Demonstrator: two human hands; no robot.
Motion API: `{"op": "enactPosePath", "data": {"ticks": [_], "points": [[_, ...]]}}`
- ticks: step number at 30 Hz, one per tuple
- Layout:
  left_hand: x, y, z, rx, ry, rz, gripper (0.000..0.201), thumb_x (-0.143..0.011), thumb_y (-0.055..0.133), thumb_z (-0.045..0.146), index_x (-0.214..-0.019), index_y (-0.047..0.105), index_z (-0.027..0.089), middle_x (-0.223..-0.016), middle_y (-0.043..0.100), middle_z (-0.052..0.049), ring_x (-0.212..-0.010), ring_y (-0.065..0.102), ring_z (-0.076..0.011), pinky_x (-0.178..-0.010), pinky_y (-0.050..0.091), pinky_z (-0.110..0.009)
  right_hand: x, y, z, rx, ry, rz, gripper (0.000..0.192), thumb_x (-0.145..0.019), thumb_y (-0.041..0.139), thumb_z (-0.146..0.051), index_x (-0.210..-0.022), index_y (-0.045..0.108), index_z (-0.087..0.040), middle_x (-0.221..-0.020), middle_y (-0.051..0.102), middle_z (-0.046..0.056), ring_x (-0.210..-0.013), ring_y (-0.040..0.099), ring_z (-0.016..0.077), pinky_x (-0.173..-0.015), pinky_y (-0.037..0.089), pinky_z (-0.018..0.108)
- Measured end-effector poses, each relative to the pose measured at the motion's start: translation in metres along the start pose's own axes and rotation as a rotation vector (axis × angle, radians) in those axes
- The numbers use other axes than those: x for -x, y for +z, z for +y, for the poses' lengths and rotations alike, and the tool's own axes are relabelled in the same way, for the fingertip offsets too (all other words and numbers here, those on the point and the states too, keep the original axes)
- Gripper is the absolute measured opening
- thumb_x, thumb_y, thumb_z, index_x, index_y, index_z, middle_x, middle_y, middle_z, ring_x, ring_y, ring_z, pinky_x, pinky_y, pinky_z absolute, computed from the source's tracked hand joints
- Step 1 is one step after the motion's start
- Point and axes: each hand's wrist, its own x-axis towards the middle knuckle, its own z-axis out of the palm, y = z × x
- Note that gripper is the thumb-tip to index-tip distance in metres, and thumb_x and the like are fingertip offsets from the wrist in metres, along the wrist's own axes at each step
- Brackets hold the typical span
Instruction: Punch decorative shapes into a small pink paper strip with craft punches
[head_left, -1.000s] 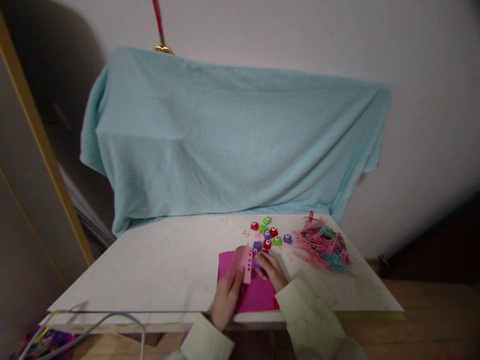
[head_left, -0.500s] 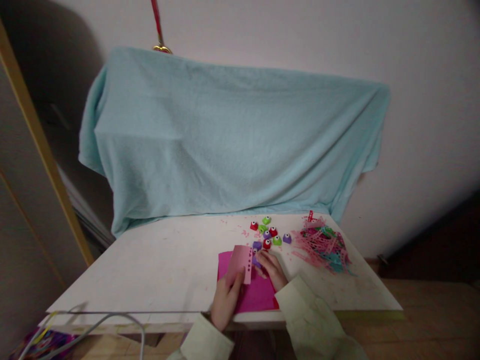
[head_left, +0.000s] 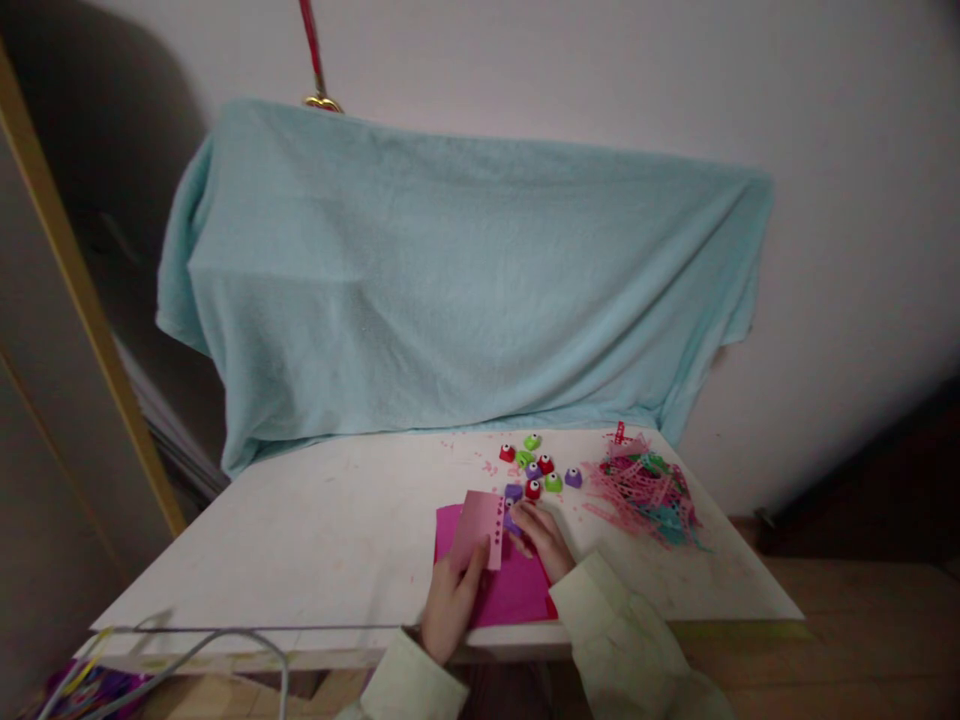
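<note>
My left hand [head_left: 452,600] is closed on a light pink sheet of paper [head_left: 474,525], its thumb lying on the lower part. A row of small punched holes runs down the paper's right edge. In my right hand [head_left: 546,537] is a purple craft punch [head_left: 511,520], gripped at the paper's right edge and partly hidden by the fingers. Beneath both hands lies a stack of magenta paper [head_left: 517,592], with a red edge showing at its right. Just beyond are several small punches in red, green and purple, among them a green punch [head_left: 553,482] and a purple punch [head_left: 573,477].
A heap of punched paper strips [head_left: 649,490] in pink, red and teal lies on the right of the white table [head_left: 300,540]. Tiny pink cutouts are scattered near the punches. A light blue cloth [head_left: 465,280] hangs behind. A grey cable [head_left: 225,632] loops at the front left.
The hands, paper and punch keep almost the same places. The whole view has shifted very slightly.
</note>
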Motion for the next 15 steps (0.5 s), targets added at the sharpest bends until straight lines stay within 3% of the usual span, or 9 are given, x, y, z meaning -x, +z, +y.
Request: {"op": "enactPosePath", "data": {"ticks": [15], "points": [[0.0016,-0.0001,0.0056,0.023,0.007,-0.004,0.048,-0.085,0.041,0.052,-0.074,0.064,0.011,-0.069,0.067,-0.006,-0.067,0.059,-0.0199,-0.062,0.045,-0.027,-0.0019,-0.0011,0.0028,0.010,-0.005,0.014,0.032,-0.083,0.050,-0.048,-0.075,0.050,-0.017,-0.052,0.045,-0.005,-0.040,0.032,0.0061,-0.039,0.021,0.021]]}}
